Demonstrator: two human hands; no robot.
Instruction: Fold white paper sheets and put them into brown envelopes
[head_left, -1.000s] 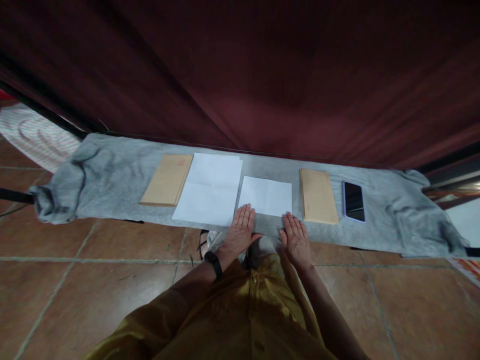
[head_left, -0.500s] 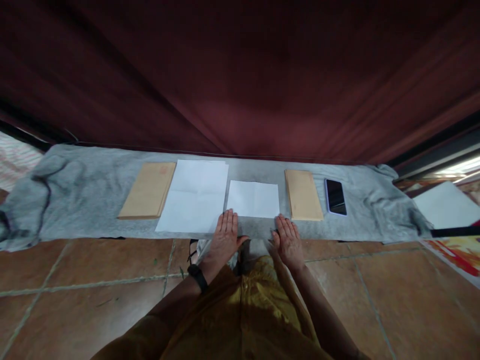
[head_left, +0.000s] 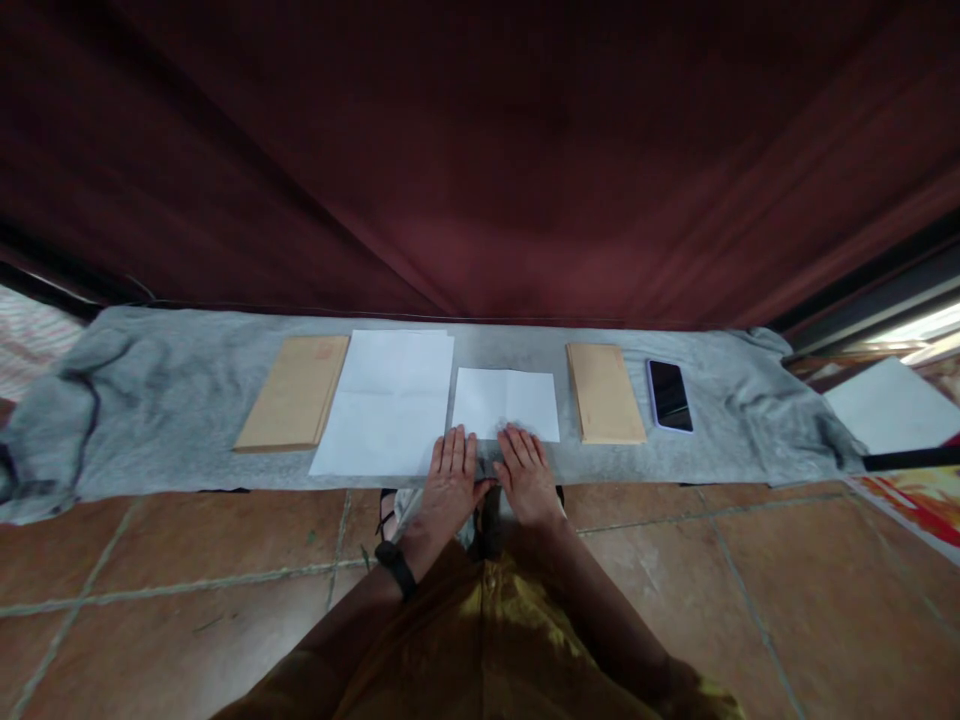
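A folded sheet of white paper (head_left: 506,400) lies flat in the middle of the grey cloth, a crease down its centre. My left hand (head_left: 450,480) rests palm down with fingers stretched out, at the sheet's near left corner. Flat and open too, my right hand (head_left: 527,475) has its fingertips on the sheet's near edge, right of centre. Neither hand grips anything. Left of the folded sheet is a stack of larger white paper (head_left: 386,400) with cross creases, its near right corner close to my left fingers.
Brown envelopes (head_left: 292,395) lie in a stack at the left, and more brown envelopes (head_left: 606,393) at the right. A phone (head_left: 670,396) sits beyond those. Grey cloth (head_left: 750,420) covers the narrow table. Dark red fabric (head_left: 480,200) hangs behind it.
My right hand has slid left, from the folded sheet's near right corner to its near edge right of centre. My left hand has stayed about where it was.
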